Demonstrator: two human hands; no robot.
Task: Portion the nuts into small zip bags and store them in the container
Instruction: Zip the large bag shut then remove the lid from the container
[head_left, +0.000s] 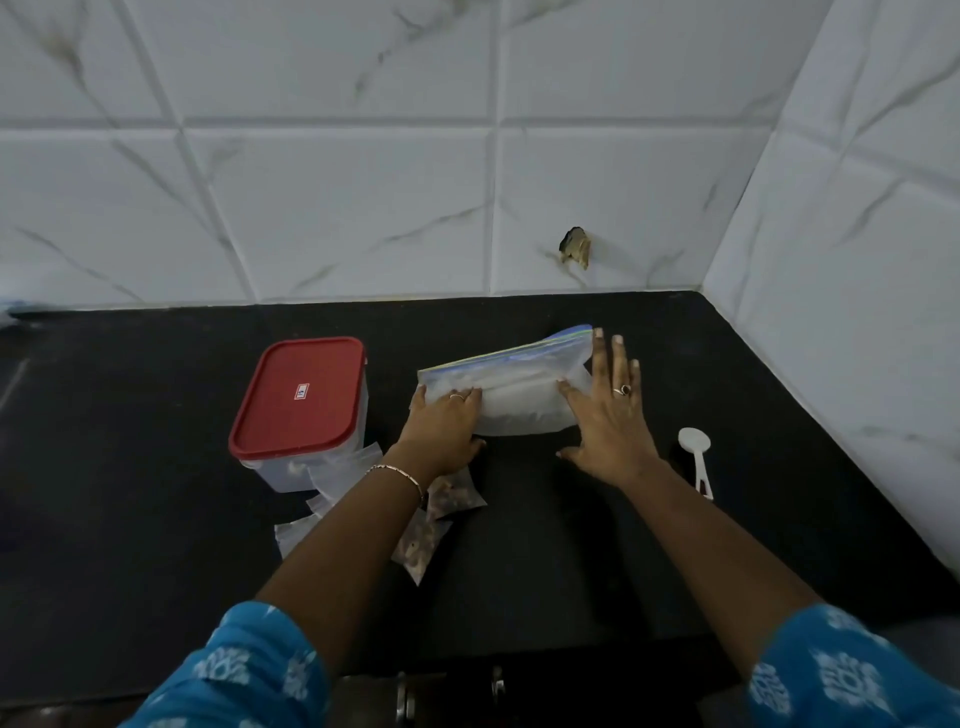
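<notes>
1. The big bag (511, 392) lies flat on the bench (156, 519). It is frosted, crinkled plastic, long and roughly rectangular, with a blue-green zip strip along its far edge.
2. The left hand (444, 426) rests on the big bag's left end, fingers straight and close together on top, thumb by the near edge. It grips nothing.
3. The right hand (608, 415) lies at the big bag's right end, fingers straight and spread wide. The forefinger lies on the plastic and the others reach past the right edge.
4. Left of the big bag stands the container (322, 467), a clear-walled box with rounded corners. A glossy red lid (298, 400) with a small label in its middle closes it.
5. On the near side of the big bag, by the left wrist, lie two filled bags (421, 540). They are small and clear, lumpy with brown nuts, and the forearm hides part of them.
6. Near-left of the big bag, some empty bags (337, 473) lie thin and limp against the container's foot.
7. Right of the big bag, past the right hand, a scoop (695, 452) lies flat. It is white plastic with a round bowl and a short handle.
8. The bench is black and dull. Behind the big bag rises a wall (337, 208) of glossy white tiles veined grey like marble, with a ragged hole (575, 247) beyond the bag's right end.
9. A thin metal bracelet (397, 473) circles the left wrist, and blue sleeves (249, 670) with a white print cover the upper arms.
</notes>
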